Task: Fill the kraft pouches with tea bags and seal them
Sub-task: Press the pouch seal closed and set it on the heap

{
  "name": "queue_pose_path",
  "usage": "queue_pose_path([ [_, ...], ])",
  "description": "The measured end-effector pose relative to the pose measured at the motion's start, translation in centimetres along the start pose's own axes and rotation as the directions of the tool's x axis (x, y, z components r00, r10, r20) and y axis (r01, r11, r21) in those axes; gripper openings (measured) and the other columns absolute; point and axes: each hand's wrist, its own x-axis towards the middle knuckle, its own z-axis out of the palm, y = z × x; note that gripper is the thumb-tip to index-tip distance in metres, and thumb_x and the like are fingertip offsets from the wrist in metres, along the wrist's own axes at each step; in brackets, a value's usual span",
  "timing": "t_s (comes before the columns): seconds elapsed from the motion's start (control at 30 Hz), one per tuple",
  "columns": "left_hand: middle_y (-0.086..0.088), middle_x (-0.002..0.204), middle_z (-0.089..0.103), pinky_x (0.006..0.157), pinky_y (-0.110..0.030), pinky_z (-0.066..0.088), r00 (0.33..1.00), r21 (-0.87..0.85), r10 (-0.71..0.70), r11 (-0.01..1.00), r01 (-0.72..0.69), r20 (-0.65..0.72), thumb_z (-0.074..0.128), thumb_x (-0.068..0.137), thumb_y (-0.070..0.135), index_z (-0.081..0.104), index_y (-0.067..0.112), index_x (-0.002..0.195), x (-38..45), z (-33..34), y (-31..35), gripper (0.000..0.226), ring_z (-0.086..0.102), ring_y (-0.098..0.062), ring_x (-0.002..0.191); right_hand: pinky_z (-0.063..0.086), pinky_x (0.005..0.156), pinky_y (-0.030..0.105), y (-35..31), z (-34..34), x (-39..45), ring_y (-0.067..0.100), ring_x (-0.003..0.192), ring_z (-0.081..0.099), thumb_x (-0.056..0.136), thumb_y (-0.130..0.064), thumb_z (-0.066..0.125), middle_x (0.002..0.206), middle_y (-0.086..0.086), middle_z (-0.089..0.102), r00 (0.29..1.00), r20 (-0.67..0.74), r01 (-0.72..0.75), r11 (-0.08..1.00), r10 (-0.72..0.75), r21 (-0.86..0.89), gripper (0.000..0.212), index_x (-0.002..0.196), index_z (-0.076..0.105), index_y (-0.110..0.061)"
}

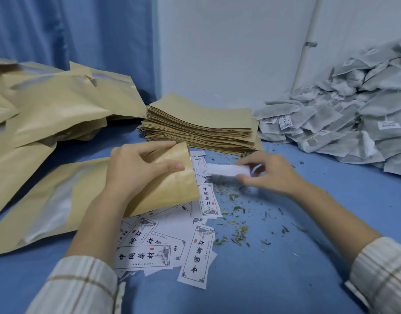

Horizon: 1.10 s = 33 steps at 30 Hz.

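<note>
A kraft pouch (117, 189) lies on the blue table (308, 223), its mouth gripped by the left hand (136, 168), while the right hand (265, 173) pinches a blurred white item (226, 169) just beside the opening. Filled pouches (47, 109) pile left; flat pouches (201, 123) and heaped tea bags (353, 118) suggest much remains.

Both forearms are bare from wrist to mid-arm. The left sleeve (81, 288) and the right sleeve (383, 275) are loose cream fabric crossed by thin tan and brown check lines, each ending in a wide, folded-looking cuff nearest the camera.
</note>
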Motion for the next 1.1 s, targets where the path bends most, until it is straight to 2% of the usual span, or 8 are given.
queue_pose_path([
  [0.3, 0.033, 0.090, 0.067, 0.076, -0.001, 0.039, 0.993, -0.089, 0.053, 0.995, -0.044, 0.101, 0.086, 0.047, 0.050, 0.070, 0.053, 0.091, -0.8, 1.9, 2.0, 0.047, 0.055, 0.015, 0.092, 0.051, 0.072, 0.023, -3.9, 1.5, 1.0, 0.006, 0.078, 0.059, 0.073, -0.026, 0.076, 0.092, -0.008, 0.067, 0.999, 0.014, 0.044, 0.981, -0.048, 0.190, 0.027, 0.099, 0.072, -0.020],
  [0.43, 0.032, 0.092, 0.067, 0.079, -0.004, 0.041, 0.986, -0.195, 0.121, 0.976, -0.098, 0.113, 0.088, 0.049, 0.042, 0.072, 0.046, 0.093, -1.4, 3.0, 3.4, 0.046, 0.057, 0.017, 0.092, 0.041, 0.056, 0.010, -6.5, 4.6, 3.4, -0.007, 0.058, 0.055, 0.084, -0.010, 0.059, 0.061, -0.008, 0.057, 1.000, -0.015, 0.003, 0.985, 0.000, 0.172, 0.022, 0.065, 0.055, -0.021],
  [0.6, 0.029, 0.092, 0.069, 0.084, -0.009, 0.043, 0.970, -0.266, 0.166, 0.957, -0.115, 0.179, 0.090, 0.046, 0.036, 0.072, 0.047, 0.091, -1.9, 4.2, 4.4, 0.049, 0.059, 0.011, 0.094, 0.050, 0.085, 0.036, -3.2, 10.9, 2.3, 0.020, 0.097, 0.059, 0.094, -0.008, 0.047, 0.119, 0.014, 0.057, 0.926, 0.208, -0.323, 0.946, 0.314, 0.010, 0.029, 0.123, 0.043, -0.010],
  [0.67, 0.028, 0.094, 0.068, 0.086, -0.012, 0.043, 0.963, -0.251, 0.181, 0.959, -0.129, 0.201, 0.090, 0.046, 0.036, 0.070, 0.051, 0.091, -1.9, 4.4, 4.4, 0.051, 0.059, 0.010, 0.096, 0.050, 0.084, 0.026, -2.9, 8.8, 2.6, 0.015, 0.089, 0.062, 0.096, -0.011, 0.046, 0.090, 0.006, 0.057, 0.940, 0.240, -0.238, 0.970, 0.242, -0.045, 0.017, 0.112, 0.049, -0.015],
  [0.73, 0.030, 0.095, 0.067, 0.085, -0.009, 0.042, 0.963, -0.235, 0.190, 0.961, -0.144, 0.189, 0.089, 0.048, 0.038, 0.069, 0.053, 0.093, -1.8, 4.4, 4.0, 0.052, 0.058, 0.012, 0.096, 0.043, 0.060, 0.007, -3.6, 6.2, 2.5, -0.007, 0.058, 0.055, 0.095, -0.002, 0.045, 0.065, -0.008, 0.053, 0.979, 0.159, -0.162, 0.965, 0.130, 0.204, 0.026, 0.079, 0.048, -0.022],
  [0.8, 0.030, 0.099, 0.067, 0.087, -0.010, 0.042, 0.965, -0.210, 0.198, 0.964, -0.161, 0.173, 0.089, 0.050, 0.040, 0.068, 0.053, 0.096, -1.7, 4.4, 3.8, 0.052, 0.057, 0.012, 0.099, 0.042, 0.058, 0.009, -4.5, 3.7, 1.8, -0.008, 0.059, 0.054, 0.088, -0.001, 0.057, 0.067, -0.006, 0.058, 0.993, 0.113, -0.068, 0.970, 0.042, 0.234, 0.025, 0.072, 0.054, -0.021],
  [0.97, 0.032, 0.109, 0.062, 0.095, -0.008, 0.034, 0.945, -0.052, 0.258, 0.966, -0.253, 0.202, 0.084, 0.058, 0.043, 0.067, 0.049, 0.103, -1.9, 5.0, 4.0, 0.049, 0.050, 0.014, 0.109, 0.049, 0.083, 0.023, -0.9, 0.6, 0.0, 0.005, 0.087, 0.061, 0.078, -0.030, 0.074, 0.099, -0.010, 0.064, 0.947, -0.219, -0.151, 0.927, 0.235, 0.342, 0.031, 0.107, 0.063, -0.030],
  [1.1, 0.024, 0.116, 0.062, 0.096, -0.004, 0.026, 0.913, 0.011, 0.312, 0.945, -0.326, 0.262, 0.085, 0.062, 0.038, 0.069, 0.039, 0.108, -2.8, 5.6, 4.6, 0.049, 0.046, 0.013, 0.110, 0.047, 0.090, 0.026, -0.8, 1.0, 0.4, 0.012, 0.092, 0.064, 0.083, -0.014, 0.067, 0.126, -0.005, 0.053, 0.982, 0.020, -0.186, 0.950, 0.187, 0.251, 0.061, 0.134, 0.044, -0.036],
])
